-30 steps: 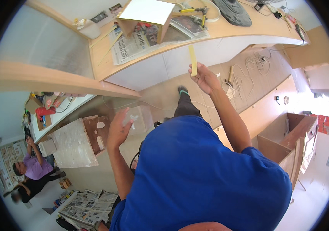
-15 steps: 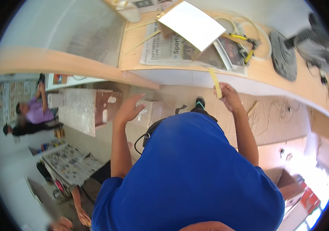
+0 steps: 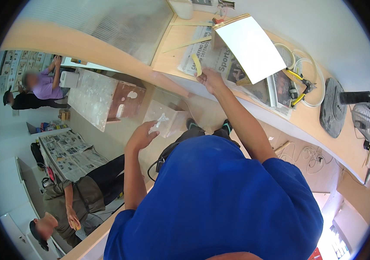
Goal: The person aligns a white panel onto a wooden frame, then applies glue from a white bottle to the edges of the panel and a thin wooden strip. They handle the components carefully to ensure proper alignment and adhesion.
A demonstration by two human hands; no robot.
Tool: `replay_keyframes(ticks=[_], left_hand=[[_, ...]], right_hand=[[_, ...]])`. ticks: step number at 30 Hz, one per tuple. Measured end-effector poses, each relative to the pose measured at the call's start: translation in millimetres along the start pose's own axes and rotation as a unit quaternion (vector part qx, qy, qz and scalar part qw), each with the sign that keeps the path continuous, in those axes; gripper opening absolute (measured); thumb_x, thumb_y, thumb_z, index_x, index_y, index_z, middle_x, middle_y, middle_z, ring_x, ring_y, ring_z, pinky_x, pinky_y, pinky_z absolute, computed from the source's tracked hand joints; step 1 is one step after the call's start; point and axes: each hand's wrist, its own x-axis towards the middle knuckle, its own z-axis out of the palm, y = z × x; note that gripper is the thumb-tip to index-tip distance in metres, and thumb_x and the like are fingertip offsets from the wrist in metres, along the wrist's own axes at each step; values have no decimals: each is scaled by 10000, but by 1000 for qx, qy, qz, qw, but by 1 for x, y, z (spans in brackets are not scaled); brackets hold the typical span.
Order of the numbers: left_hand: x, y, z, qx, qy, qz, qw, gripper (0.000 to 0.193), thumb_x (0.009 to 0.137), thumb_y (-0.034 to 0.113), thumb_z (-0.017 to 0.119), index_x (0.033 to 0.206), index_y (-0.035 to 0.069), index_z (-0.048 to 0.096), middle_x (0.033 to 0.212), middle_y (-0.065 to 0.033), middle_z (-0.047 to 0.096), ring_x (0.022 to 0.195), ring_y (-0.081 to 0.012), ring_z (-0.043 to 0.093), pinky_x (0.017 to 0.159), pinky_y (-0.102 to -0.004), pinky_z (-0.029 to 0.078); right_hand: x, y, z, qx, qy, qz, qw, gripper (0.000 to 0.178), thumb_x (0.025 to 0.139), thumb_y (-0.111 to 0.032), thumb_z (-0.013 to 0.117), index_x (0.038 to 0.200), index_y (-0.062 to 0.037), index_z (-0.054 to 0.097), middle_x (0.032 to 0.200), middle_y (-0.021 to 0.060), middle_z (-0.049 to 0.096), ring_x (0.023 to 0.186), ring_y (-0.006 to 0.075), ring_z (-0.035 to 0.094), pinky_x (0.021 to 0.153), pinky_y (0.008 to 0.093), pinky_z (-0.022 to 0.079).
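Over the front of the wooden worktop (image 3: 161, 65), my right hand (image 3: 212, 80) pinches the lower end of a short, thin yellow strip (image 3: 197, 65). The strip stands up, slightly curved, in front of a newspaper (image 3: 224, 58). Just to the right, a white-faced board (image 3: 254, 50) rests tilted above the newspaper, touching neither hand. My left hand (image 3: 141, 136) hangs lower down, away from the worktop, with its fingers apart and nothing in it. Nearest to it is a pale box (image 3: 174, 119) on the floor.
Yellow-handled pliers (image 3: 298, 100), coiled pale banding (image 3: 322, 82) and a fan (image 3: 366, 116) occupy the worktop's right side. A ribbed panel (image 3: 120, 28) borders its left. Loose cable (image 3: 310, 158) lies on the floor. One person (image 3: 76, 199) is at lower left; two more stand farther off.
My right hand has moved left and forward, carrying the yellow strip from in front of the worktop to over its newspaper. My left hand has dropped slightly. The whole view has shifted.
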Motion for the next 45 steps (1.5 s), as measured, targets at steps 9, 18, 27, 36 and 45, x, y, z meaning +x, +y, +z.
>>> replay_keyframes(ticks=[9, 18, 27, 36, 45], left_hand=[[-10, -75, -20, -78, 9, -48, 996, 530, 910, 250, 733, 1382, 51, 595, 1320, -219, 639, 1183, -351, 641, 923, -411, 533], [54, -108, -59, -27, -23, 90, 995, 526, 918, 264, 725, 1382, 54, 593, 1302, -201, 647, 1149, -344, 638, 940, -417, 518], [91, -104, -76, -41, -55, 151, 986, 529, 919, 297, 707, 1365, 34, 596, 1353, -218, 617, 1244, -385, 581, 1061, -426, 455], [150, -116, -49, 12, -143, 209, 967, 507, 920, 250, 706, 1350, 8, 592, 1272, -215, 658, 1108, -319, 667, 970, -410, 520], [275, -231, 107, -90, -366, 26, 926, 182, 899, 170, 675, 997, 24, 719, 857, -71, 694, 686, -186, 660, 575, -340, 528]], right_hand=[[27, -20, 34, -33, 147, -9, 989, 287, 1089, -235, 449, 1242, -10, 538, 1059, 160, 693, 908, 256, 707, 774, 385, 582], [0, -14, 32, -279, 311, -134, 899, 479, 1064, -384, 413, 1314, 8, 530, 793, 174, 717, 491, 244, 662, 430, 375, 537], [-54, -12, 46, -429, 342, -112, 829, 648, 1048, -529, 406, 1416, 3, 443, 701, 135, 709, 465, 211, 643, 441, 353, 517], [-167, 113, -97, -556, 316, -114, 760, 521, 932, -420, 638, 1251, -10, 609, 854, 207, 744, 788, 380, 728, 829, 461, 558], [-399, 318, -269, -419, 498, 218, 728, 365, 863, -280, 575, 686, 4, 720, 687, 168, 713, 588, 259, 709, 590, 404, 597]])
